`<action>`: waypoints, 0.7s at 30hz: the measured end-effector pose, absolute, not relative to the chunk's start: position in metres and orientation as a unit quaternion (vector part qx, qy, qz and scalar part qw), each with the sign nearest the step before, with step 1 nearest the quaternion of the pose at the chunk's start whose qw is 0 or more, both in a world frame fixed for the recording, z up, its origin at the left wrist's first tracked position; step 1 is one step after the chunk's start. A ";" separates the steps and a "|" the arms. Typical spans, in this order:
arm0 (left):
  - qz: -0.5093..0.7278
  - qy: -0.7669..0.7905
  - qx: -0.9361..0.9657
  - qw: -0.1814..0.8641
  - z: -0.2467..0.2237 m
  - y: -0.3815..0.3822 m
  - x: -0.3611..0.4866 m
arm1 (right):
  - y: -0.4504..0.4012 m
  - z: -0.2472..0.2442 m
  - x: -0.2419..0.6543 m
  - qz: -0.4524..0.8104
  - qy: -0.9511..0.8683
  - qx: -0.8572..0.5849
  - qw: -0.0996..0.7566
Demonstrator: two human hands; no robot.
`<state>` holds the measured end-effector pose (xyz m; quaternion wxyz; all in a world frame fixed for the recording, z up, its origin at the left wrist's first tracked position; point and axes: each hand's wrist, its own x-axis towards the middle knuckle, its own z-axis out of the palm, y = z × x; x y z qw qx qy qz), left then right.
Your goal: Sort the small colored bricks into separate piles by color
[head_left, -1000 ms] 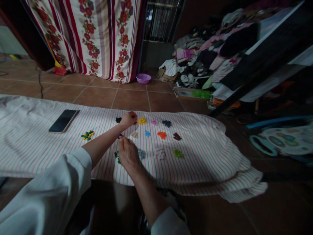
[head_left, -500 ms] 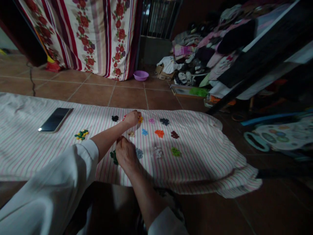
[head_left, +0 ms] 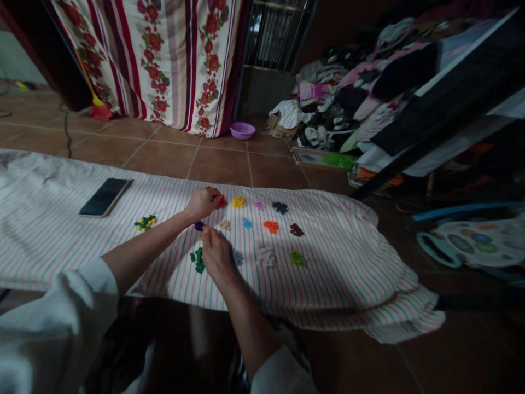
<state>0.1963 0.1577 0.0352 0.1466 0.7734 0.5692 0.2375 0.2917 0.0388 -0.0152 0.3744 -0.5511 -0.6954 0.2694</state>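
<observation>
On the striped cloth [head_left: 336, 273] lie several small colour-sorted heaps of little pieces, too small to name. My left hand [head_left: 203, 202] is closed, fingertips together beside the red heap [head_left: 221, 202]; whatever it pinches is hidden. The yellow heap [head_left: 238, 202] lies just right of it. Nearer to me, my right hand [head_left: 217, 254] is curled closed, its contents out of sight. Its fingertips are by the purple heap [head_left: 199, 225], between the dark green heap [head_left: 198, 260] and the grey-blue heap [head_left: 238, 258]. A mixed green and yellow heap [head_left: 145, 222] lies apart on the left.
A phone [head_left: 105, 197] lies on the cloth at left. Farther right are orange [head_left: 270, 226], brown [head_left: 296, 230], white [head_left: 266, 257] and lime green [head_left: 297, 258] heaps. Beyond the cloth, a purple basin [head_left: 242, 130] stands on the tiled floor near piled clothes [head_left: 328, 93].
My left hand has moved left from the yellow heap, uncovering it and the red one, and now covers the place of the black heap. The right hand stays nearly in place; the view shifted slightly.
</observation>
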 end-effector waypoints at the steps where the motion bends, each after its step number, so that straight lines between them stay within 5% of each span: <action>1: 0.248 0.569 0.772 0.135 0.035 0.146 0.186 | 0.039 -0.014 0.291 0.278 -0.684 -0.560 0.376; 9: 0.259 0.606 0.751 0.036 0.010 0.057 0.096 | 0.038 -0.013 0.283 0.342 -0.624 -0.593 0.376; 21: 0.227 0.702 0.674 -0.040 0.004 0.070 0.019 | 0.044 -0.036 0.283 0.364 -0.622 -0.566 0.399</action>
